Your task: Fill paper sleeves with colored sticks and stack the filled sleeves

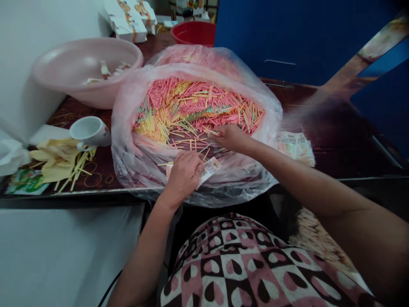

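Note:
A large clear plastic bag (198, 70) lies wide open on the table, heaped with thin pink, yellow and green sticks (204, 102). Inside its mouth, at the near side of the heap, my right hand (233, 137) is closed, thumb and fingers pinched on a few of the sticks. My left hand (187, 168) rests at the bag's near edge, closed over a small printed packet (211, 167) that sticks out to its right. The fingers partly hide this packet. Loose sticks are scattered between the two hands.
A pink basin (86, 68) and a white cup (90, 131) stand at left, near yellow wrapping (54, 157) and rubber bands. Printed packets (295, 147) lie right of the bag. Behind are a red basin (193, 33) and white boxes (128, 21). A blue panel (271, 38) borders the back right.

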Available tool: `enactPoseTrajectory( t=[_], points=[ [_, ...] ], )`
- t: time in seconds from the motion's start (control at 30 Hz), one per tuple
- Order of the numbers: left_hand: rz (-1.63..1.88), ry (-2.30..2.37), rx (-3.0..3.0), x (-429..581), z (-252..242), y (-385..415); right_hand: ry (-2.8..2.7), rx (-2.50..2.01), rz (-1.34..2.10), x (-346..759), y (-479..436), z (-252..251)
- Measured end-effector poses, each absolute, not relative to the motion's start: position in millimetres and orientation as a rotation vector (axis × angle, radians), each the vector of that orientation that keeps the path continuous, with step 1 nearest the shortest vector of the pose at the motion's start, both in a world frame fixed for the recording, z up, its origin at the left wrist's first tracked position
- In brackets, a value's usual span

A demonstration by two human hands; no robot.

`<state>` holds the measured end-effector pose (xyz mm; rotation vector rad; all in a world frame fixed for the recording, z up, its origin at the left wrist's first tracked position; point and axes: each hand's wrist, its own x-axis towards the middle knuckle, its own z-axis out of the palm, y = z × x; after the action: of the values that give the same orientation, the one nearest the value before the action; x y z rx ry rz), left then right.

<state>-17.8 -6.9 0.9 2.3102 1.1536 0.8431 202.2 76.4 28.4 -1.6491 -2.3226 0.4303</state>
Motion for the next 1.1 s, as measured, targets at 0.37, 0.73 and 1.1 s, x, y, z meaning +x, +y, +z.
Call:
enactPoseTrajectory(
  t=[0.37, 0.73, 1.1],
  points=[
    [0.717, 1.222, 2.365, -22, -5, -15, -2.458, -1.88, 0.409, 134, 67, 23],
    [0.741, 1.246, 2.313, -25, -9, -15, -2.585, -1.691, 0.498, 136, 73, 26],
    [0.832, 1.192, 2.164, -26, -12, -11, -2.112, -1.324, 0.55, 178, 81, -8]
  ],
)
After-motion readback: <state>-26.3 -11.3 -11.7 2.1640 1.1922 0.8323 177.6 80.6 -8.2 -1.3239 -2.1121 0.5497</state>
